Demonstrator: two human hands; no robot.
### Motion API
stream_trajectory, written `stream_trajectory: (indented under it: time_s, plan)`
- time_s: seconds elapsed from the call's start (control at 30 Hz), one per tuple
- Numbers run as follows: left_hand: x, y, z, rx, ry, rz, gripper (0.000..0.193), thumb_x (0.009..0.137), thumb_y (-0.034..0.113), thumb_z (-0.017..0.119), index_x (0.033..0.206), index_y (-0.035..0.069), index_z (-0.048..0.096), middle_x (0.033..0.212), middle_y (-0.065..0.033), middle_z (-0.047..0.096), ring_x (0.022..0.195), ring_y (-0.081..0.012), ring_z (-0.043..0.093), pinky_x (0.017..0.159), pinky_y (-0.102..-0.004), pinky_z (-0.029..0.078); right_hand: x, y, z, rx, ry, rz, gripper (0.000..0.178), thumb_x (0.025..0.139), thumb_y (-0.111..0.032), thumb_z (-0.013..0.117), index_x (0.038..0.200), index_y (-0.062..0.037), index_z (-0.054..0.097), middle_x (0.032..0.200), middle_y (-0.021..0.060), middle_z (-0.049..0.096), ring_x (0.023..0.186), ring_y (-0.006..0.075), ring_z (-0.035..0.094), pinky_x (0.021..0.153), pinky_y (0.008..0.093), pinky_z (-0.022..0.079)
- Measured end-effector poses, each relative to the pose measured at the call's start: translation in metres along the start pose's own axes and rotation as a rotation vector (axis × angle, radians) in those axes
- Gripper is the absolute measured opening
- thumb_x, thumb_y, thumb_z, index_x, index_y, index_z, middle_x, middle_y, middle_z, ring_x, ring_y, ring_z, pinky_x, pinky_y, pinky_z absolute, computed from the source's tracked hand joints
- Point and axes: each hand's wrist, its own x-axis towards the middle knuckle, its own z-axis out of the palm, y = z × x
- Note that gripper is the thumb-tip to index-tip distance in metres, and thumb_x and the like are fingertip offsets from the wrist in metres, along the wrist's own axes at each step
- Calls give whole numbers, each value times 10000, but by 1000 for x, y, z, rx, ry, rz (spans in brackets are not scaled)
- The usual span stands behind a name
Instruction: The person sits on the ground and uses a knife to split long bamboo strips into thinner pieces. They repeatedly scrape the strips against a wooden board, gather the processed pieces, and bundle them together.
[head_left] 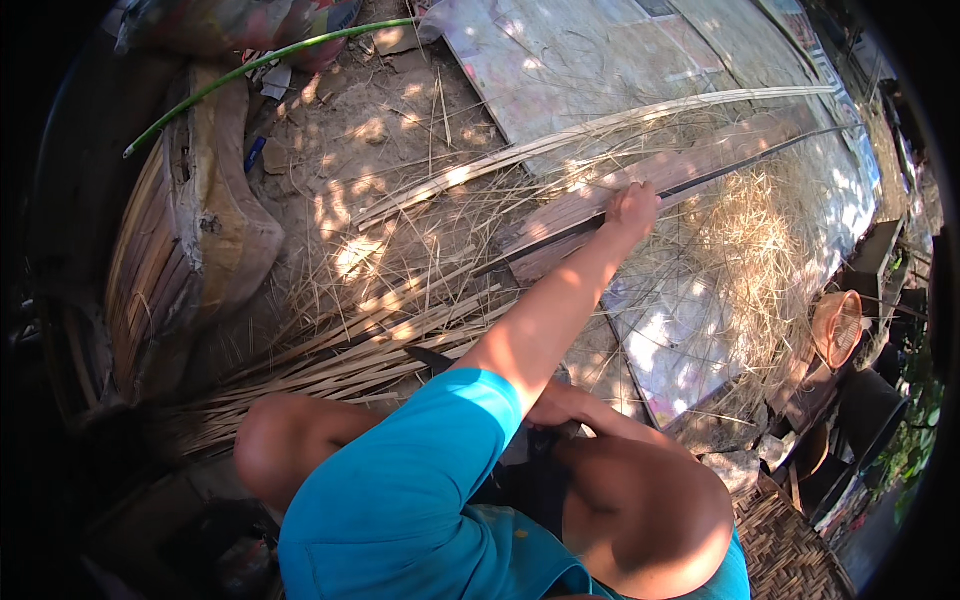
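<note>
My left hand [633, 207] reaches far forward, its fingers closed on a long, thin dark strip [740, 168]. The strip lies slantwise over a worn wooden board [570, 215]. Close to my lap, my right hand [556, 403] is closed, partly hidden behind my left arm. A dark, curved knife blade [430, 358] pokes out on the other side of that arm, in line with the right hand; its handle is hidden. Pale split strips [340, 350] lie in a bundle left of the blade, and a longer pale strip [600, 127] stretches beyond the board.
Fine curly shavings [750, 225] are heaped right of the board, over a flat printed sheet [560, 60]. A green stalk [270, 58] lies at the far left above a wooden block [215, 200]. An orange basket [837, 328] and a woven mat [790, 540] are at the right.
</note>
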Motion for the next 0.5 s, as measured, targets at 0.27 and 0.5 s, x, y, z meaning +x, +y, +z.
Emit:
stream_trajectory:
  time_s: [0.27, 0.5]
  plan:
    - [14, 10, -8, 73, -168, -68, 482, 1069, 431, 428, 1195, 9, 625, 1061, -198, 740, 1037, -370, 705, 910, -486, 536, 19, 28, -57, 635, 549, 91, 390, 1015, -273, 560, 1299, -6, 554, 818, 109, 681, 697, 193, 683, 595, 360, 545]
    - [1, 7, -25, 47, -222, 52, 450, 1079, 386, 389, 1261, 47, 621, 1138, -195, 717, 1090, -383, 678, 934, -495, 524, 13, 32, -65, 201, 295, 109, 321, 982, -151, 577, 1246, 30, 590, 975, 134, 750, 744, 237, 721, 688, 344, 588]
